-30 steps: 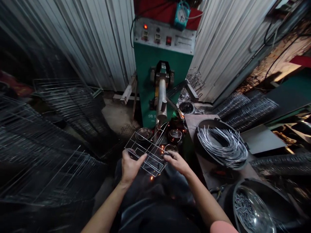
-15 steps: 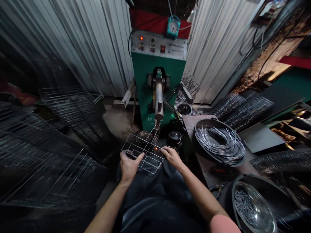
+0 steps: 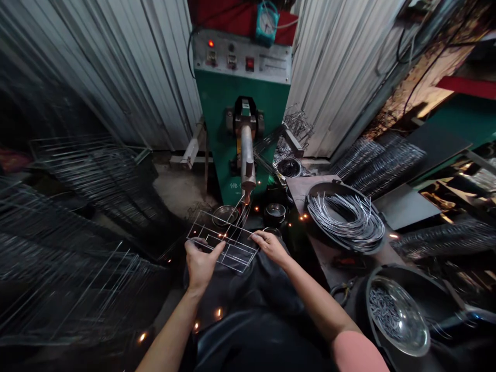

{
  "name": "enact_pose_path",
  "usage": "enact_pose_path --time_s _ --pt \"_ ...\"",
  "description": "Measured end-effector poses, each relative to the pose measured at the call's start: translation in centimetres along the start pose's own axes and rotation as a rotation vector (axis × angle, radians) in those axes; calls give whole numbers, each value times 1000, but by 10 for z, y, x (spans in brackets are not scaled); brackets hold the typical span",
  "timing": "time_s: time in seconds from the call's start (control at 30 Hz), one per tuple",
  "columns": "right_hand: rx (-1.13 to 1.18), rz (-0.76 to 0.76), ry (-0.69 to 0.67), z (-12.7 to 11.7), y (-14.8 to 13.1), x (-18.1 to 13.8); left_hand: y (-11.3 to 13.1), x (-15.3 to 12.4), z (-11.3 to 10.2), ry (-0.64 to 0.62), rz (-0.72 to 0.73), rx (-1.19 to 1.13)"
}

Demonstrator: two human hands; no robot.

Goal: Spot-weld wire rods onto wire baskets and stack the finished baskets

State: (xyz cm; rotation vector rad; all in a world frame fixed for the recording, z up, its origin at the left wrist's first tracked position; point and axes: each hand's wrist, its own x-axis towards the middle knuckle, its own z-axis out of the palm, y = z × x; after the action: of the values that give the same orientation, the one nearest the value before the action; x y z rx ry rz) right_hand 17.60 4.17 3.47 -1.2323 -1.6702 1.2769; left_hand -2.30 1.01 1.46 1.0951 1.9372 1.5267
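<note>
A wire grid (image 3: 235, 250) of thin metal rods is held above my lap, its far edge under the tip of a green spot welding machine (image 3: 211, 98). My left hand (image 3: 202, 262) grips the grid's left side, thumb on top and fingers beneath. At the right edge, my right hand (image 3: 271, 247) pinches the grid between thumb and fingers. The welder's metal arm (image 3: 247, 155) points down to its electrode (image 3: 247, 197), close to the far wires. Exactly where it touches is too small to make out. Orange sparks fly around the grid and over my lap.
To the right, a table (image 3: 300, 192) bears a pan of curved wires (image 3: 346, 222). Nearer stands a large pan with a bowl of short metal pieces (image 3: 391, 315). Stacked wire racks (image 3: 96, 186) fill the left. Small metal bowls (image 3: 275, 212) sit below the machine.
Bright sparks have burst out around the electrode and scattered widely. The view has shifted slightly; both hands keep their hold on the wire grid.
</note>
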Motion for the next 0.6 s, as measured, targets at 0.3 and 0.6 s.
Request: enact_pose_path --time_s 0.3,0.6 --pt "455 168 12 10 -54 -52 -20 -17 -52 -346 258 -189" --pt "700 291 2 -27 -86 -39 -40 -70 -62 -890 1413 437"
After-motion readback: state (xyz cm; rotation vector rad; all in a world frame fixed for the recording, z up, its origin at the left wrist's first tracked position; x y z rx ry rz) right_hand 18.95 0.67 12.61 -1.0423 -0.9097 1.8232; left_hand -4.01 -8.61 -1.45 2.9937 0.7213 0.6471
